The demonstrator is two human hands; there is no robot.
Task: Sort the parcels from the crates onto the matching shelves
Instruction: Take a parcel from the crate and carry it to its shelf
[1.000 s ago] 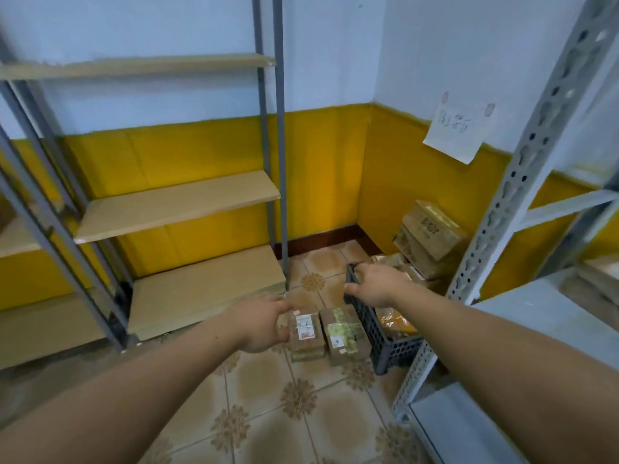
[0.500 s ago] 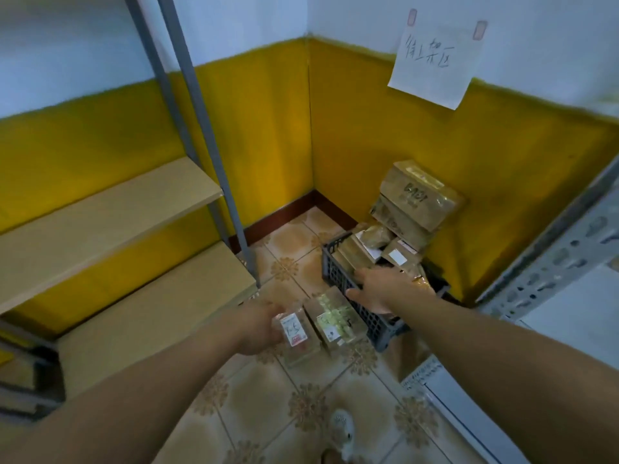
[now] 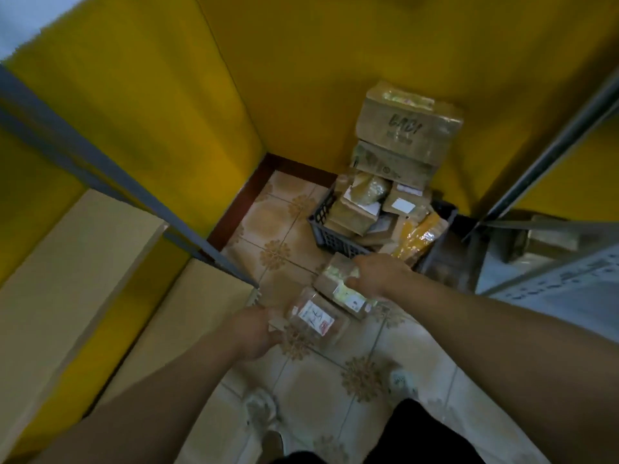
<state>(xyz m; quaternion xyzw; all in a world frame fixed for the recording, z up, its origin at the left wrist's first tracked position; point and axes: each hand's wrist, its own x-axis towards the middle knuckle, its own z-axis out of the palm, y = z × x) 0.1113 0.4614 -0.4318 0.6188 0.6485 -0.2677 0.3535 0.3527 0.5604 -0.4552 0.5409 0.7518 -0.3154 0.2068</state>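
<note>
Parcels occupy both hands above the tiled floor (image 3: 301,383), beyond the person's pale shoes (image 3: 261,413). The left hand (image 3: 254,333) curls its fingers round the near edge of a small labelled parcel (image 3: 316,318); just beyond, the right hand (image 3: 378,274) lies over a taped parcel (image 3: 335,276), fingers bent across its top. Behind them a dark crate (image 3: 330,237) is heaped with more parcels, with stacked cardboard boxes (image 3: 407,128) against the yellow wall. Wooden shelves (image 3: 167,329) stand at left.
</note>
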